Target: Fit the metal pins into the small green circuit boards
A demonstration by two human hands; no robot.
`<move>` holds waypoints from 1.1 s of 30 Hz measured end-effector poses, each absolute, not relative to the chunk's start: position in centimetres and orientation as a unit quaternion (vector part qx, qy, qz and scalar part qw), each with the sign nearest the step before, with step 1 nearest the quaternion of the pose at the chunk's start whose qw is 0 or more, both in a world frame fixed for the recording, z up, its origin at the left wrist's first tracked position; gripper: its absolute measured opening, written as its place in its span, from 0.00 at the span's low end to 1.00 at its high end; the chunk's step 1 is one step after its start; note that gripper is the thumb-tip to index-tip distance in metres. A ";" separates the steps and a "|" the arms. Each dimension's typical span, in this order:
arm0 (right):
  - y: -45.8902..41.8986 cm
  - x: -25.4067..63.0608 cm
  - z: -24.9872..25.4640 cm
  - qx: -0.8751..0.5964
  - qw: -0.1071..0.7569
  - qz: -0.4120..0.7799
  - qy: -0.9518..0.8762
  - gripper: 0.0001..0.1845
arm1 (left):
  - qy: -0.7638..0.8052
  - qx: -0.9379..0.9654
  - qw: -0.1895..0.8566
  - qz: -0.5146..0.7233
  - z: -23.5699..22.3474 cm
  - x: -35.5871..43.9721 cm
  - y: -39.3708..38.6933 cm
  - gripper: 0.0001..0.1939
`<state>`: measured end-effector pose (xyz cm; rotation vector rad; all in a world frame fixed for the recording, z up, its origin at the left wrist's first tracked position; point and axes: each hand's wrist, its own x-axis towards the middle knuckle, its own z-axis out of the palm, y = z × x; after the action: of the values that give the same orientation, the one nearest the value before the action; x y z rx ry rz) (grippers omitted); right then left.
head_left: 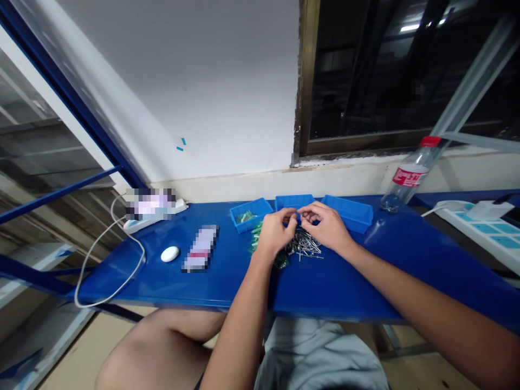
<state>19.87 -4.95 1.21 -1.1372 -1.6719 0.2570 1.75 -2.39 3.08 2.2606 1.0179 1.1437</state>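
My left hand (277, 232) and my right hand (326, 223) meet above the blue table, fingertips almost touching. Each is closed in a pinch; whatever lies between the fingers is too small to make out. Below them spreads a pile of thin silvery metal pins (307, 245) that look like blind rivets. Green plastic packets (255, 238) lie left of the pile, partly hidden by my left hand. Behind stand three blue bins: the left bin (260, 205) holds small green packets, the middle bin (294, 199) is partly covered by my hands, and the right bin (357, 212) is by my right wrist.
On the blue table (325, 292) a white oval object (169, 254) lies beside a blurred phone-shaped item (201, 248). A white cable (83, 271) loops at left from a power strip (156, 214). A red-capped plastic bottle (410, 176) and another power strip (479, 225) stand at right.
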 end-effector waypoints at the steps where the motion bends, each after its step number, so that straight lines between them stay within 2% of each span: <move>1: -4.9 19.9 1.2 -0.477 0.528 0.107 -0.694 0.09 | 0.367 0.813 0.204 0.404 3.2 1.8 -2.5 0.11; 9: -4.7 20.1 0.9 -0.459 0.528 0.137 -0.701 0.10 | 0.370 0.776 0.278 0.428 2.7 1.9 -2.0 0.09; 15: -4.6 20.0 0.5 -0.492 0.540 0.188 -0.656 0.10 | 0.367 0.780 0.273 0.429 2.3 1.8 -1.5 0.07; 24: -3.8 20.1 -0.3 -0.461 0.571 0.258 -0.628 0.13 | 0.341 0.761 0.307 0.460 1.7 1.9 -0.9 0.13; 27: -4.1 20.1 0.1 -0.461 0.556 0.238 -0.649 0.12 | 0.337 0.753 0.315 0.470 1.8 2.0 -1.1 0.13; 30: -4.4 20.1 0.5 -0.472 0.536 0.182 -0.676 0.10 | 0.353 0.752 0.306 0.465 2.3 1.9 -1.6 0.08; 33: -4.8 20.1 0.8 -0.477 0.533 0.151 -0.683 0.08 | 0.370 0.775 0.283 0.428 2.8 1.8 -2.0 0.12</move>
<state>20.09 -4.75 0.84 -1.1365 -1.6281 0.3602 1.75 -1.98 2.77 2.0741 0.9911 1.1446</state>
